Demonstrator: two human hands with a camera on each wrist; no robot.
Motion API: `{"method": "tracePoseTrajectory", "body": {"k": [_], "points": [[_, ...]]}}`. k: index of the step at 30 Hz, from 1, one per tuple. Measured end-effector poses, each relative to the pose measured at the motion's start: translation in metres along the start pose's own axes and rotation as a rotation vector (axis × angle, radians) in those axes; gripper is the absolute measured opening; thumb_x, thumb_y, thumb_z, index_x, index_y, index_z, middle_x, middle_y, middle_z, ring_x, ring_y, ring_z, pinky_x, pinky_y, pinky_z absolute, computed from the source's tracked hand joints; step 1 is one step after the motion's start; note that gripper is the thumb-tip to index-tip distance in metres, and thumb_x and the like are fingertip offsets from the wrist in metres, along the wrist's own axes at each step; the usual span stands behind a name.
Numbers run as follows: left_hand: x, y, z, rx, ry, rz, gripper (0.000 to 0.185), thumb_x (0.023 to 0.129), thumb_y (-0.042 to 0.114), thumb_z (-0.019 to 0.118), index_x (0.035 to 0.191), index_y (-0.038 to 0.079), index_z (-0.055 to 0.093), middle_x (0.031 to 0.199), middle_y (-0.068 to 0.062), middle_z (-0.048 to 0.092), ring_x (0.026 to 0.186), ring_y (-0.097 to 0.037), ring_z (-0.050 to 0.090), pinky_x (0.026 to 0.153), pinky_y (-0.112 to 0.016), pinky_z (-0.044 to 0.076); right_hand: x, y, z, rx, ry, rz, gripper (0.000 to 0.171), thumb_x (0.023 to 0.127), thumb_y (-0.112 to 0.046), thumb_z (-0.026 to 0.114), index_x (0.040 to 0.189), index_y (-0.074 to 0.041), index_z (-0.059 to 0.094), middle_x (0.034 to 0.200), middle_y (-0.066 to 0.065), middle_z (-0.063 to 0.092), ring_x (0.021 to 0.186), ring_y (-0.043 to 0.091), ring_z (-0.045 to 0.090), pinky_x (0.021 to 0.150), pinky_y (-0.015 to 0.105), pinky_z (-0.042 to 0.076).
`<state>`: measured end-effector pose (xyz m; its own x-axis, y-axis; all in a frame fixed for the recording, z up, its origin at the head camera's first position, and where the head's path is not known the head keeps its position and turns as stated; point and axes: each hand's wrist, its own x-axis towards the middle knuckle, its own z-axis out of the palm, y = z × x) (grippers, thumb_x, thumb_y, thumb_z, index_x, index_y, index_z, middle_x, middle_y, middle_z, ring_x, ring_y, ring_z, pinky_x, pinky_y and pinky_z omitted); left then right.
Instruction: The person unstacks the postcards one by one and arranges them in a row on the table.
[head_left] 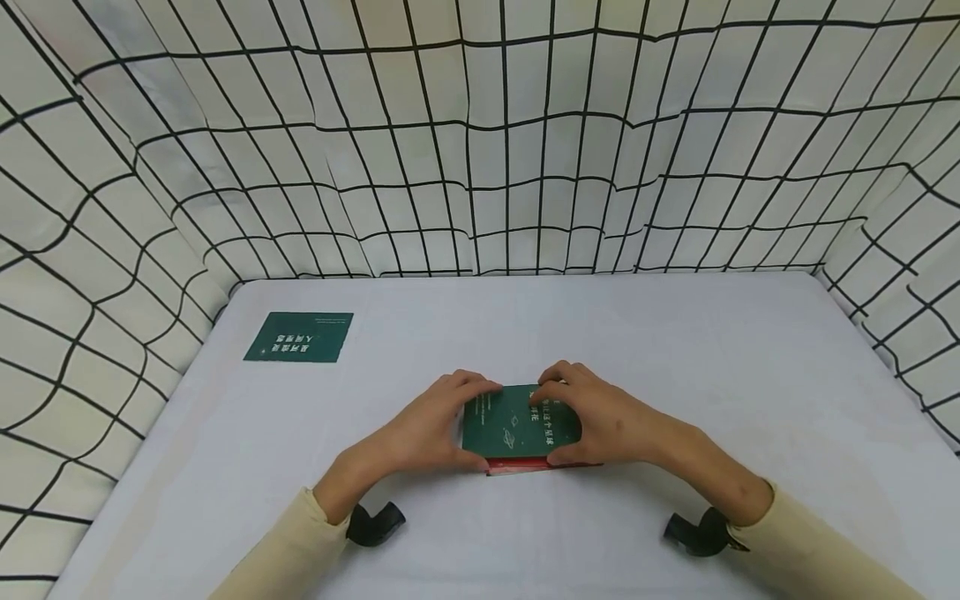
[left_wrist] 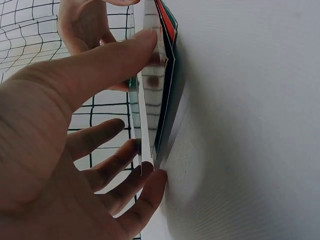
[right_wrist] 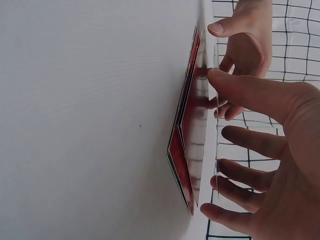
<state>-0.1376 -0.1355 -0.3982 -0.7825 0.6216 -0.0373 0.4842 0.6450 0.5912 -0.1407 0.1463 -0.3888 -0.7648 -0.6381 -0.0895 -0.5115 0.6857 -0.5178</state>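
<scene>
A green card [head_left: 517,429] with white Chinese characters and small planet drawings lies between both hands, over a loose stack of cards. Red cards [head_left: 525,465] of that stack peek out along its near side. My left hand [head_left: 435,423] holds the card by its left part, thumb at the near edge and fingers toward the far edge. My right hand [head_left: 615,417] grips the right part the same way, covering some characters. In the right wrist view, the stacked cards [right_wrist: 181,145] fan out unevenly below, with glossy faces.
Another green card [head_left: 300,337] with white characters lies flat at the table's back left. The white table [head_left: 675,333] is bordered by white cloth behind black grid netting [head_left: 502,125]. A black curved wrist mount [head_left: 375,525] hangs beneath each forearm.
</scene>
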Motion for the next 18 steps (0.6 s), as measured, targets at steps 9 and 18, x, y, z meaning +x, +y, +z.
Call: {"method": "tracePoseTrajectory", "body": {"k": [9,18], "points": [[0.005,-0.008,-0.003,-0.064,0.044,-0.037,0.085,0.076,0.026,0.094,0.150,0.015,0.052,0.150,-0.006,0.052,0.134,-0.025,0.050,0.099,-0.040,0.058,0.005,0.003,-0.001,0.062,0.030,0.015,0.064,0.081,-0.032,0.090,0.138,-0.020,0.062,0.149,0.005,0.049,0.136,0.025,0.050,0.104,0.043,0.059],[0.008,-0.012,-0.006,-0.118,0.074,-0.068,0.086,0.075,0.026,0.094,0.150,0.019,0.053,0.152,-0.005,0.050,0.135,-0.023,0.048,0.098,-0.036,0.058,0.008,0.005,-0.001,0.085,0.087,0.035,0.065,0.081,-0.026,0.090,0.139,-0.021,0.060,0.160,0.011,0.041,0.142,0.034,0.047,0.101,0.047,0.060]]}}
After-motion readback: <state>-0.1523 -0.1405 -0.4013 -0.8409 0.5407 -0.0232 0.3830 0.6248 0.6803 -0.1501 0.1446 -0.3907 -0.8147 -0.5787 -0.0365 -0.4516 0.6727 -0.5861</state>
